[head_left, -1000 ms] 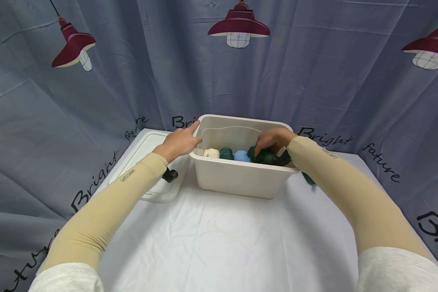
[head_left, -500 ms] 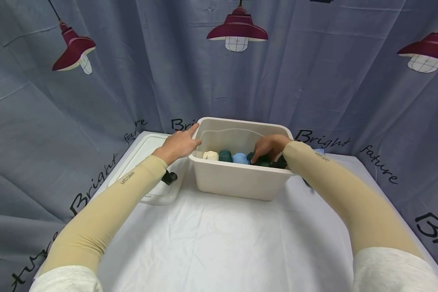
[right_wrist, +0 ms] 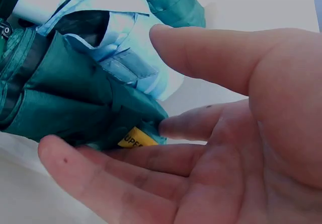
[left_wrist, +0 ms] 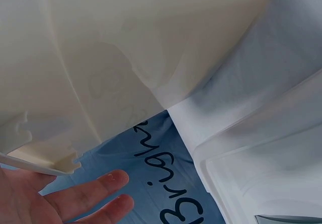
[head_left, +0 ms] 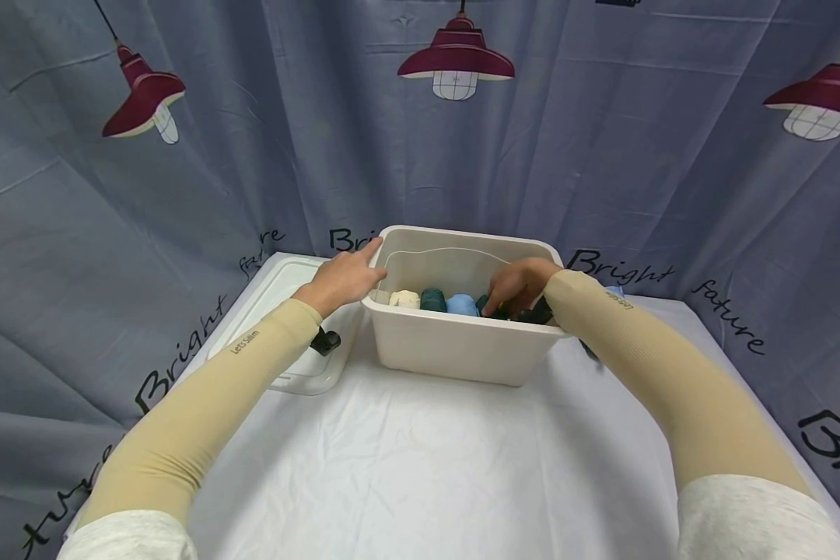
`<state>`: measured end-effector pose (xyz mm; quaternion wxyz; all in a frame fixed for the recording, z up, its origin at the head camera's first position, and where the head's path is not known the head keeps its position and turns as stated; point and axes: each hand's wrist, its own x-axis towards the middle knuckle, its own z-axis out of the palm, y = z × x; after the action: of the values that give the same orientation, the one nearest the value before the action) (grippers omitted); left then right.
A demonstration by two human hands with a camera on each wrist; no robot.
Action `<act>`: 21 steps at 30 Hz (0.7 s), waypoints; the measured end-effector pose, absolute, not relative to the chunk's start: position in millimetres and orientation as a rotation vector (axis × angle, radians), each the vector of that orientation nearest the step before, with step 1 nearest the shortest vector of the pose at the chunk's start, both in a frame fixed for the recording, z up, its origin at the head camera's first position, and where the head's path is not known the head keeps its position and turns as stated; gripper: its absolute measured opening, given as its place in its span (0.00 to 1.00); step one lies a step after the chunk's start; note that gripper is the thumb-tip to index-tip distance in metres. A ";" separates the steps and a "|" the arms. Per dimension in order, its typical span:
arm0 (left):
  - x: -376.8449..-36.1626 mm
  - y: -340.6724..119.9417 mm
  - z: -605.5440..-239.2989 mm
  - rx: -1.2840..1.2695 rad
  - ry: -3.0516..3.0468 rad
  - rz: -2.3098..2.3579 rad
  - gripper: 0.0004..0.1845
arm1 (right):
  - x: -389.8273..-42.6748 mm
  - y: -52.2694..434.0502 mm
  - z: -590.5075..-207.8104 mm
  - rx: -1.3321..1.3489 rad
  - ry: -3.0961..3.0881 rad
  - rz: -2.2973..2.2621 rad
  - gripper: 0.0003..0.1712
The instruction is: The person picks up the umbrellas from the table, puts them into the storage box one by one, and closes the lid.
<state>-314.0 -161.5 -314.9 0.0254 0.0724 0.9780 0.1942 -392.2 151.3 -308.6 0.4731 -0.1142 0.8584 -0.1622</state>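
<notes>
A white storage bin [head_left: 455, 354] holds a row of folded umbrellas. From the left they are a cream one [head_left: 404, 299], a dark green one [head_left: 432, 300] and a light blue one [head_left: 460, 305]. At the bin's right end lies another green umbrella [right_wrist: 75, 93] with a yellow tag. My right hand [head_left: 521, 281] reaches in beside it, thumb and fingers spread apart, fingertips right at its tagged end. My left hand [head_left: 346, 276] rests on the bin's left rim. Its fingers [left_wrist: 88, 196] extend loosely outside the wall; the thumb is mostly hidden in the left wrist view.
The bin's translucent lid [head_left: 283, 276] lies on the white table to the left, partly under my left forearm. Behind my right sleeve, a bit of something light blue [head_left: 614, 291] shows on the table. A grey-blue curtain [head_left: 420, 163] hangs behind.
My right hand has lowered the green umbrella further into the bin's right end, and its fingers have loosened. The left hand stays on the rim. The head view has tilted slightly.
</notes>
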 end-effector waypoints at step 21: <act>-314.0 -161.6 -315.4 0.230 3.021 0.613 0.40 | -387.9 157.0 -296.3 -0.361 2.121 -0.326 0.42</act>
<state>-314.0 -161.6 -315.4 0.0250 0.0745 0.9770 0.1984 -387.9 157.0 -296.3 0.4643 -0.1471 0.8632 -0.1327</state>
